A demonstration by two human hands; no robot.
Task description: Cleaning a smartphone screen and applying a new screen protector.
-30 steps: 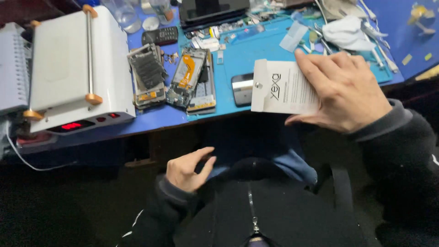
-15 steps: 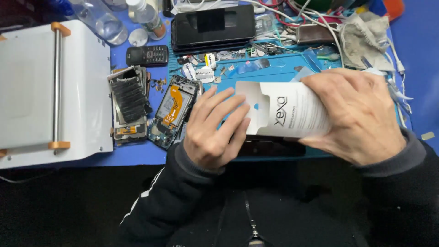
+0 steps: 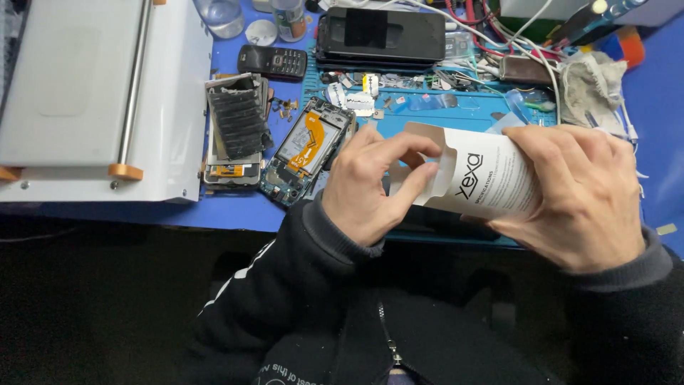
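Observation:
I hold a flat white cardboard sleeve (image 3: 479, 177) with black print above the front edge of a blue work mat (image 3: 456, 114). My right hand (image 3: 577, 196) wraps around its right half. My left hand (image 3: 374, 182) pinches the sleeve's open left end between thumb and fingers. An opened phone with an orange flex cable (image 3: 306, 150) lies just left of my left hand.
A white machine with a steel bar (image 3: 92, 100) fills the left of the blue table. Beside it lies a stack of phone parts (image 3: 235, 128). Farther back are a small black keypad phone (image 3: 272, 63), a black tablet (image 3: 385, 36), cables and a grey cloth (image 3: 591, 85).
My left hand has come up from my lap to the sleeve's left end. The sleeve was lifted off the table and turned lengthwise between both hands.

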